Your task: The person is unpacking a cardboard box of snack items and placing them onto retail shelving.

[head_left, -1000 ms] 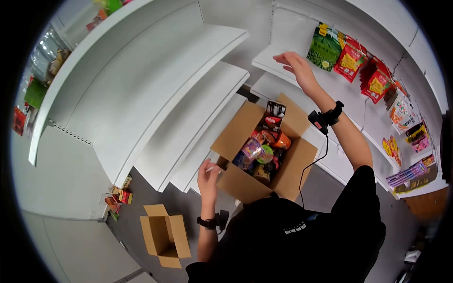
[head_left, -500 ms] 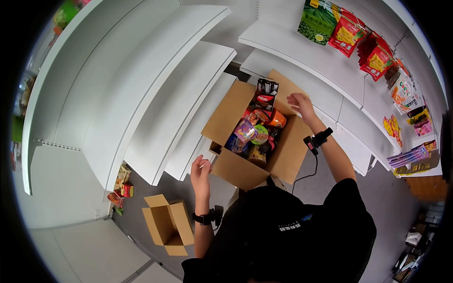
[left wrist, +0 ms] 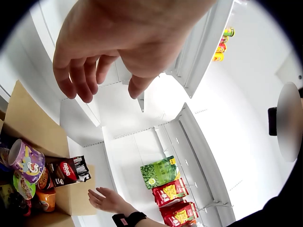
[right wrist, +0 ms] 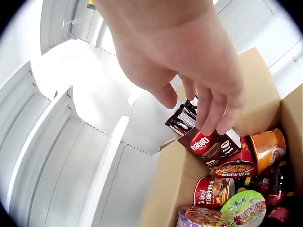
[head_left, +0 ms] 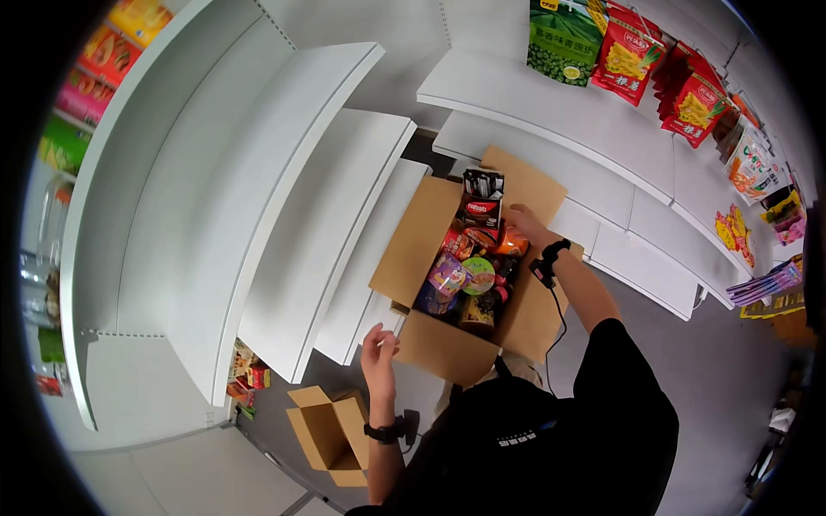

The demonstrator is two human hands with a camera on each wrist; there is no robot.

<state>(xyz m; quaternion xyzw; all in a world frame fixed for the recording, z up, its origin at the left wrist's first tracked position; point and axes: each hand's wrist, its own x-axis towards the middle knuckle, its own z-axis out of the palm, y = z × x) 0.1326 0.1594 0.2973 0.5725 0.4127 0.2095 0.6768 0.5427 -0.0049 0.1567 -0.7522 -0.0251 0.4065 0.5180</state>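
Observation:
A large open cardboard box (head_left: pixel 447 348) holds mixed groceries. Near its far end stands a dark brown Nabati wafer box (right wrist: pixel 208 144), with foil packets showing at its open top. My right hand (head_left: pixel 529 225) reaches over the box's right side, close by the wafer box and an orange instant noodle cup (right wrist: pixel 268 149). Its fingers are loosely bent, with nothing between them. To the left of the box hovers my left hand (head_left: pixel 379 357), relaxed and holding nothing. A purple cup (head_left: pixel 449 273) and a green-lidded noodle bowl (head_left: pixel 479 275) lie among dark-capped bottles.
White shelves (head_left: pixel 284 215) rise in tiers on the left. More shelving (head_left: pixel 559 129) runs along the right, where green bags (head_left: pixel 564 43) and red snack bags (head_left: pixel 626 56) hang. A smaller open carton (head_left: pixel 323 430) sits on the floor at lower left.
My right hand has come down from beside the right shelf into the space over the cardboard box. The left hand stays beside the box. The head view has shifted.

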